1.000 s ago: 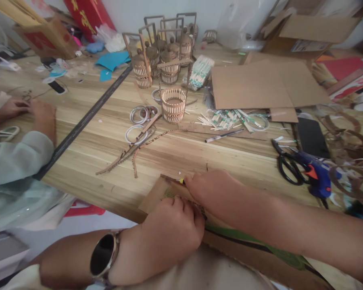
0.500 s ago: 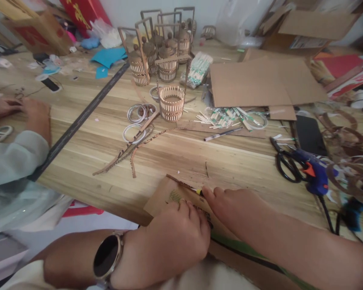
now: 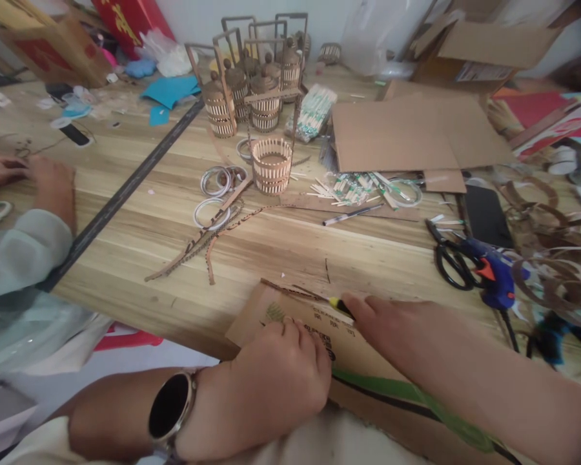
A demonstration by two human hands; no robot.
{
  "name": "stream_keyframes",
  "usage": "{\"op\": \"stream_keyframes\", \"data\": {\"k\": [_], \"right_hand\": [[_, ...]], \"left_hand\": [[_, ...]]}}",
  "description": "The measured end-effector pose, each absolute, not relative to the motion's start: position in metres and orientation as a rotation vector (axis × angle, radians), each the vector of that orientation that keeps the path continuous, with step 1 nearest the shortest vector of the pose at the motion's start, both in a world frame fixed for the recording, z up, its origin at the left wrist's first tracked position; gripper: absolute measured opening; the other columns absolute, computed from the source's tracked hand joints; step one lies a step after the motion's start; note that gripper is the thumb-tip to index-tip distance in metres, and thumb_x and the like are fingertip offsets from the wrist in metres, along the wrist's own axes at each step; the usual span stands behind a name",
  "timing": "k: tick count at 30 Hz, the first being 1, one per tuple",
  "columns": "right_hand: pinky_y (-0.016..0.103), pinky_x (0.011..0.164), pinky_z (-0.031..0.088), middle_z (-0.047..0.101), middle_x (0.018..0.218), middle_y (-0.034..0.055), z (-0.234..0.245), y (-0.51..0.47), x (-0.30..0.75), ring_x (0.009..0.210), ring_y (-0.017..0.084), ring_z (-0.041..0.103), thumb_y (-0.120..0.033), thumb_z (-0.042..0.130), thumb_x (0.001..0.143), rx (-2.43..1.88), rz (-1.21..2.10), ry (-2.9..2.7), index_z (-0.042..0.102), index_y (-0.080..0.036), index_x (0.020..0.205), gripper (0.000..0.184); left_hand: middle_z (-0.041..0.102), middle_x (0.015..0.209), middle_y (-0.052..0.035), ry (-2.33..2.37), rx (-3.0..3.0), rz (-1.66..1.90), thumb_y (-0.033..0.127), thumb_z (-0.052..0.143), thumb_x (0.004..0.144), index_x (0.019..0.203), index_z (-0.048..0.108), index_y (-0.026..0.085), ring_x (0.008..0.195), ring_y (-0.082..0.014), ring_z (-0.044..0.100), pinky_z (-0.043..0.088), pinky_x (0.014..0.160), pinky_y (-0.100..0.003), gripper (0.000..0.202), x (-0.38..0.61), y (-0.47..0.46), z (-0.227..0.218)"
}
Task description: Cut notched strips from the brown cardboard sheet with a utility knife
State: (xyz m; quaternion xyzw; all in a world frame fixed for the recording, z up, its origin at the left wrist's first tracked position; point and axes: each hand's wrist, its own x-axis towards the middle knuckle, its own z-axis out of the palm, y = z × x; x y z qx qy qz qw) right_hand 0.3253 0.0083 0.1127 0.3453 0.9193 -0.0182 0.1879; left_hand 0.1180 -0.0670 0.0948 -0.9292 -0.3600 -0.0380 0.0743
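Note:
A printed piece of cardboard [image 3: 341,339] with a green band lies at the table's front edge, partly over my lap. My left hand [image 3: 290,368], with a watch on its wrist, presses down on it with curled fingers; the fingertips are hidden. Closed around a yellow-and-black utility knife [image 3: 343,306], my right hand [image 3: 382,326] rests near the cardboard's far edge. The knife's tip points left, along a narrow strip [image 3: 300,290] that is parting from that edge. Most of the knife's handle is covered by my fingers.
An open slatted basket [image 3: 272,166] stands mid-table, with lidded baskets [image 3: 265,103] behind it. White tape rolls [image 3: 212,214], cardboard strips and a pen [image 3: 352,214] lie nearer. To the right are scissors [image 3: 452,261] and a blue glue gun [image 3: 496,274]. A co-worker's hands [image 3: 51,187] are at the left.
My right hand and the knife have slid right along the cardboard's far edge, and more of the loosened strip and printing shows. My left hand has stayed nearly in place.

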Motion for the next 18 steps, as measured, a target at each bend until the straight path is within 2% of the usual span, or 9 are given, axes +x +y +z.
{"op": "stream_keyframes", "data": {"k": [3, 9, 14, 18], "right_hand": [[0.025, 0.044, 0.037, 0.073, 0.08, 0.0066, 0.114, 0.013, 0.288, 0.064, 0.02, 0.072, 0.001, 0.055, 0.078, 0.854, -0.063, 2.549, 0.063, -0.018, 0.108, 0.036], [0.027, 0.046, 0.043, 0.074, 0.088, 0.0094, 0.101, 0.015, 0.256, 0.069, 0.021, 0.073, 0.001, 0.051, 0.083, 0.748, -0.035, 2.589, 0.066, -0.015, 0.107, 0.033], [0.027, 0.043, 0.039, 0.074, 0.085, 0.0087, 0.099, 0.014, 0.25, 0.068, 0.022, 0.073, 0.0, 0.047, 0.087, 0.749, -0.022, 2.556, 0.065, -0.014, 0.109, 0.032], [0.027, 0.04, 0.036, 0.073, 0.079, 0.0083, 0.101, 0.008, 0.251, 0.062, 0.021, 0.072, 0.003, 0.047, 0.084, 0.768, 0.013, 2.552, 0.064, -0.013, 0.105, 0.031]], "left_hand": [[0.075, 0.082, -0.016, -1.067, -2.805, -0.079, 0.007, 0.055, 0.078, 0.095, 0.071, 0.007, 0.067, -0.0247, 0.069, 0.05, 0.051, -0.031, 0.024, 0.118, -0.068, 0.095], [0.075, 0.087, -0.0181, -1.074, -2.79, -0.066, 0.008, 0.054, 0.078, 0.093, 0.069, 0.009, 0.066, -0.0242, 0.067, 0.048, 0.049, -0.031, 0.021, 0.118, -0.068, 0.097], [0.075, 0.083, -0.0169, -1.068, -2.814, -0.061, 0.009, 0.055, 0.08, 0.089, 0.068, 0.01, 0.064, -0.0239, 0.067, 0.048, 0.05, -0.031, 0.016, 0.118, -0.068, 0.099], [0.076, 0.088, -0.018, -1.063, -2.825, -0.034, 0.01, 0.055, 0.082, 0.096, 0.07, 0.008, 0.066, -0.0237, 0.068, 0.048, 0.051, -0.031, 0.021, 0.118, -0.067, 0.098]]}}
